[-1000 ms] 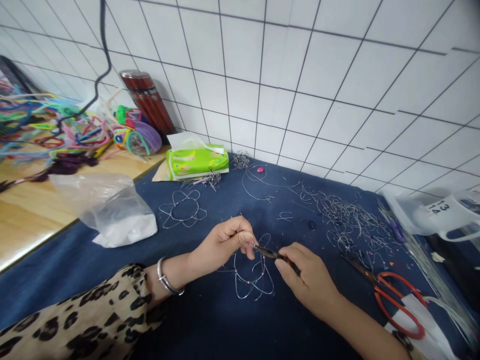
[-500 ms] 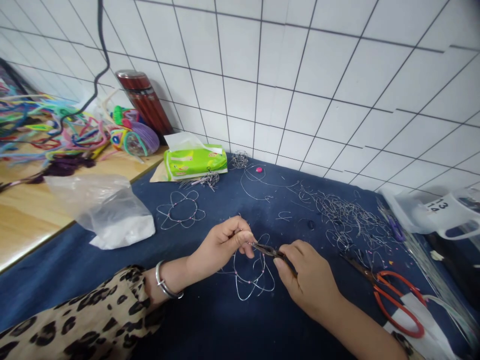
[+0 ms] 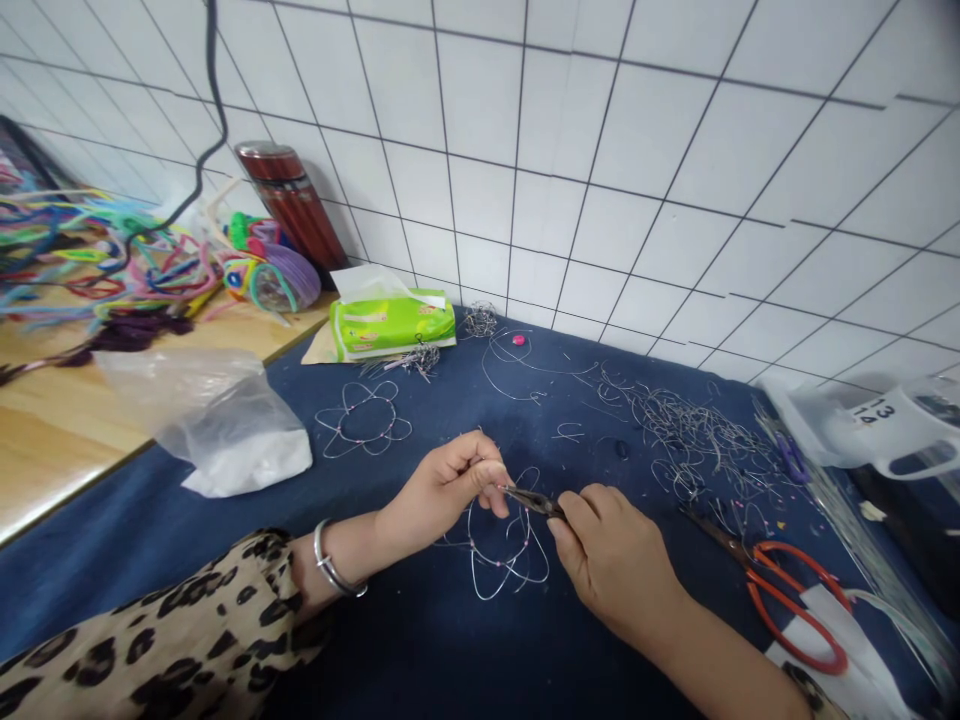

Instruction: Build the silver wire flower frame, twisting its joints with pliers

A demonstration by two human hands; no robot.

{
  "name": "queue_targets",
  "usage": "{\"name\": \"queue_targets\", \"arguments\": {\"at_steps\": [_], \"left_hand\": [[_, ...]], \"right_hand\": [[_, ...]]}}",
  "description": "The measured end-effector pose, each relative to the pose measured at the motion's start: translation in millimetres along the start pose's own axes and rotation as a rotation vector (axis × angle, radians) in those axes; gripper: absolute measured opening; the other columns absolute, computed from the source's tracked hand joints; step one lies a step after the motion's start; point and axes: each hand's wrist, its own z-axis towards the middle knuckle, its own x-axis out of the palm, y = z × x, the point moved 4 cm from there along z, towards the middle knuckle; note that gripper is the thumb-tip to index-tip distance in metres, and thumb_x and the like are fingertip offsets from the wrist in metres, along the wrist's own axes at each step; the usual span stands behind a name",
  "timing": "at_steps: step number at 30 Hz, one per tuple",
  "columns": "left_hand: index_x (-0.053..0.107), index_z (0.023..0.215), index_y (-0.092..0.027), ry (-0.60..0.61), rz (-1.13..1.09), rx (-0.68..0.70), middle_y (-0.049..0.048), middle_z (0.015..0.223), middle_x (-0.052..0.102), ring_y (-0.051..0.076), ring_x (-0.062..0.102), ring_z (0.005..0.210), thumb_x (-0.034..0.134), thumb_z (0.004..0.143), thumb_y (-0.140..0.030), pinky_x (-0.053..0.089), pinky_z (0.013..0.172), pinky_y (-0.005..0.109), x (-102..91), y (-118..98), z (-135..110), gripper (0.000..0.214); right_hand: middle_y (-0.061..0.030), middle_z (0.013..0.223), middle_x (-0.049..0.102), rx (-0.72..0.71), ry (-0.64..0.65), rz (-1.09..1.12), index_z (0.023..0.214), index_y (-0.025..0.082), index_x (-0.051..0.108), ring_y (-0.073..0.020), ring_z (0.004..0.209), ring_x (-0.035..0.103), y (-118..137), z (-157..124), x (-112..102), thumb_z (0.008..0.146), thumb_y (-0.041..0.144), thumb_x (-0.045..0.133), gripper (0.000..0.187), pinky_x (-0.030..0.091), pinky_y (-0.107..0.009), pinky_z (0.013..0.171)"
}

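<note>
Between finger and thumb, my left hand [image 3: 448, 492] pinches a flower-shaped wire ring [image 3: 493, 566], which hangs below the fingers. Small pink beads sit along its inner circle, with thin wire loops around the outside. My right hand [image 3: 611, 550] is closed around the handles of a pair of pliers [image 3: 536, 498]. The jaws point left and meet the wire right at my left fingertips; the exact spot they grip is too small to make out. A similar beaded wire flower [image 3: 365, 420] lies flat on the dark blue cloth [image 3: 390, 640], up and left of my left hand.
Large scissors [image 3: 799, 605] with orange handles lie at the right, near a heap of loose wire [image 3: 697, 435]. A clear plastic bag [image 3: 225, 430], a green tissue pack [image 3: 390, 325] and a red flask [image 3: 294, 210] stand left. A plastic container [image 3: 885, 425] is far right.
My right hand has turned slightly around the plier handles. My left hand and the wire flower stay almost where they were; the view has shifted very little.
</note>
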Motion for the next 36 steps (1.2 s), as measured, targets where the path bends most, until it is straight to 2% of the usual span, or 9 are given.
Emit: {"name": "queue_targets", "arguments": {"at_steps": [10,25,32,36], "left_hand": [[0.055,0.082,-0.012,-0.026,0.112,0.050,0.0037,0.067,0.065,0.012,0.061,0.063,0.047,0.089,-0.025,0.048,0.061,0.026,-0.4,-4.8,-1.7,0.016],[0.052,0.081,-0.013,-0.040,0.078,0.004,0.0020,0.062,0.064,0.011,0.061,0.059,0.046,0.090,-0.025,0.047,0.059,0.024,1.0,-3.7,-1.2,0.016],[0.055,0.085,-0.013,-0.033,0.147,0.058,0.0042,0.068,0.066,0.012,0.062,0.064,0.046,0.089,-0.025,0.049,0.061,0.026,-0.2,-3.3,-2.4,0.015],[0.054,0.084,-0.013,-0.034,0.141,0.050,0.0032,0.066,0.065,0.012,0.061,0.062,0.046,0.089,-0.024,0.049,0.060,0.025,0.0,-2.9,-2.7,0.014]], "right_hand": [[-0.0063,0.079,0.052,0.024,-0.003,0.059,0.093,0.018,0.059,-0.0167,0.074,0.049,-1.4,0.5,-5.9,0.088,0.032,0.039,0.025,0.040,-0.029,0.066],[-0.0060,0.078,0.051,0.016,0.007,-0.003,0.094,0.019,0.059,-0.0172,0.072,0.048,-1.2,1.1,-3.0,0.089,0.032,0.038,0.026,0.039,-0.029,0.064],[-0.0058,0.077,0.051,0.060,0.051,0.128,0.091,0.018,0.059,-0.0160,0.073,0.049,-3.0,1.9,-3.5,0.089,0.032,0.037,0.026,0.041,-0.028,0.065],[-0.0057,0.077,0.051,0.049,0.047,0.105,0.091,0.018,0.059,-0.0160,0.072,0.049,-2.3,2.1,-2.1,0.089,0.032,0.037,0.027,0.040,-0.028,0.064]]}}
